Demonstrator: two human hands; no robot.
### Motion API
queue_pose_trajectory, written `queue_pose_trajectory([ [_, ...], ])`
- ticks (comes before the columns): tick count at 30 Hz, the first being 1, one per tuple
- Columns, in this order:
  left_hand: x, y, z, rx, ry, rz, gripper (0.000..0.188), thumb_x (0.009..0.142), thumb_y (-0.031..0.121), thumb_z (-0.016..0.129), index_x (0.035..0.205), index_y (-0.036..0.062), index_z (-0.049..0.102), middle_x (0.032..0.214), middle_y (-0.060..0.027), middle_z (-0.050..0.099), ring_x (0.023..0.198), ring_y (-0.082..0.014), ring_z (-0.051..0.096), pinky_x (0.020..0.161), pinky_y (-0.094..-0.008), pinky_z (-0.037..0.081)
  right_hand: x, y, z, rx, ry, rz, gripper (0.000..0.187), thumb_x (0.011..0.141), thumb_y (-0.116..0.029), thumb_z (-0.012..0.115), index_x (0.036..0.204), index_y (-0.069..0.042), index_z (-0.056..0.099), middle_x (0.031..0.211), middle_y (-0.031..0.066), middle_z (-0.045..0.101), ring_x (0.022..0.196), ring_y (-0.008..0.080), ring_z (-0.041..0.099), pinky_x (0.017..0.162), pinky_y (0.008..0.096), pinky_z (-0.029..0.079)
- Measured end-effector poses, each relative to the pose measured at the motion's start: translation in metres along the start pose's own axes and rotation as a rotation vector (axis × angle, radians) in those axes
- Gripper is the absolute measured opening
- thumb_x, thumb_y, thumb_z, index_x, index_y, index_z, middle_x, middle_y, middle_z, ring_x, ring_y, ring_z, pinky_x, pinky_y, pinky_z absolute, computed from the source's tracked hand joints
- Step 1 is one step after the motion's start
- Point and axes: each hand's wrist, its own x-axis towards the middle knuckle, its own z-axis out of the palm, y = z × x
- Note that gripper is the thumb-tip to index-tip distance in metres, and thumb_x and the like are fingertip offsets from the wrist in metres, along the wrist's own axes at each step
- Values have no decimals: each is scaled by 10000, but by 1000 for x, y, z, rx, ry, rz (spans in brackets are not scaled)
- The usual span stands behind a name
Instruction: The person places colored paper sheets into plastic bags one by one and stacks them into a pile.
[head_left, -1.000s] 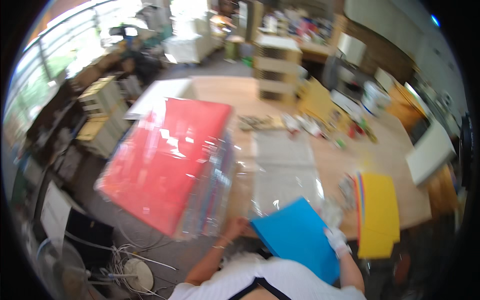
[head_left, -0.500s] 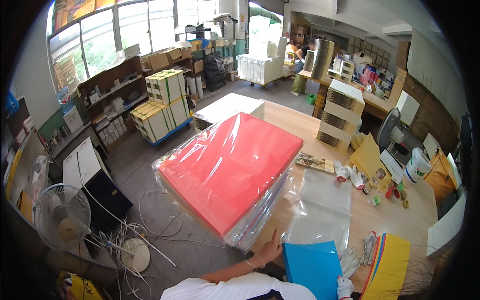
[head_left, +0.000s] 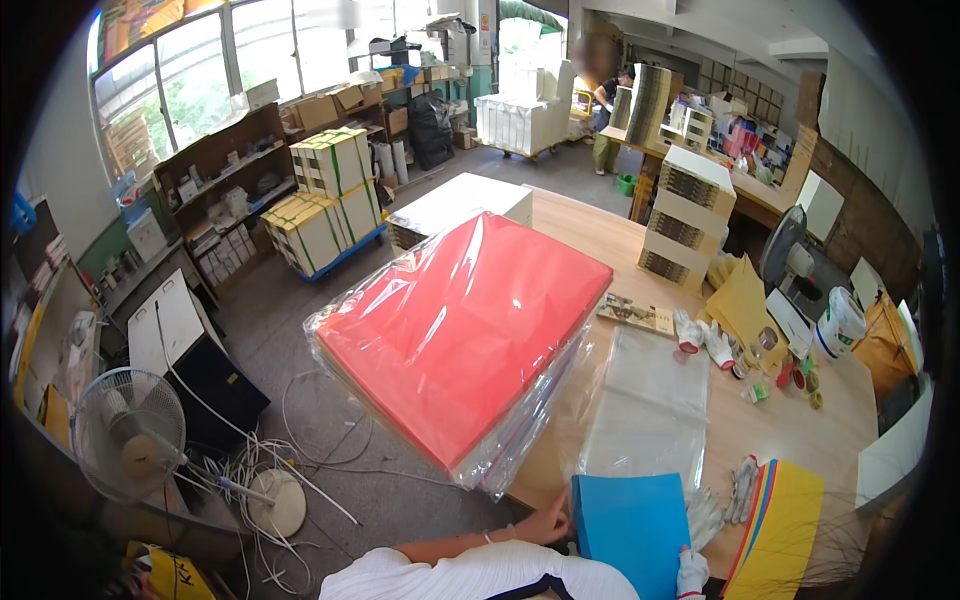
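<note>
Wrapped already: clear-filmed, red-topped rectangular pile (head_left: 470,335) | Still bare: smooth blue rectangular sheeting (head_left: 630,530) at pale wooden table's (head_left: 762,425) near edge, by flat clear plastic sleeves (head_left: 645,420); yellow-topped multicoloured sheets (head_left: 785,525) | Bare left hand (head_left: 545,522): half-curled beside blue, contact unclear | White-gloved right hand (head_left: 692,573): gripping blue's right edge

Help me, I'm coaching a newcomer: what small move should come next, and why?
Perhaps close the left hand on the left edge of the blue card: the gloved right hand holds its lower right side, while the left hand is right by the opposite edge, contact unclear.
</note>
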Motion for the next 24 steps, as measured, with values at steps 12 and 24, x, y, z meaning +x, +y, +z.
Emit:
queue_pose_trajectory([
  [12,168,-49,12,-152,424,-487,526,807,334,620,1092,-84,478,1055,-236,568,965,-339,563,821,-400,447,43,-99,-19,92,-143,147,587,816,-565,392,1072,-80,604,1114,183,567,1083,320,495,905,431,352],
  [24,212,-34,5,-147,443,-84,417,849,258,574,1101,-59,475,1018,-144,563,902,-207,537,791,-312,441,131,39,22,311,283,176,313,832,-273,470,1079,-81,489,1140,194,501,1045,341,471,889,427,364],
])
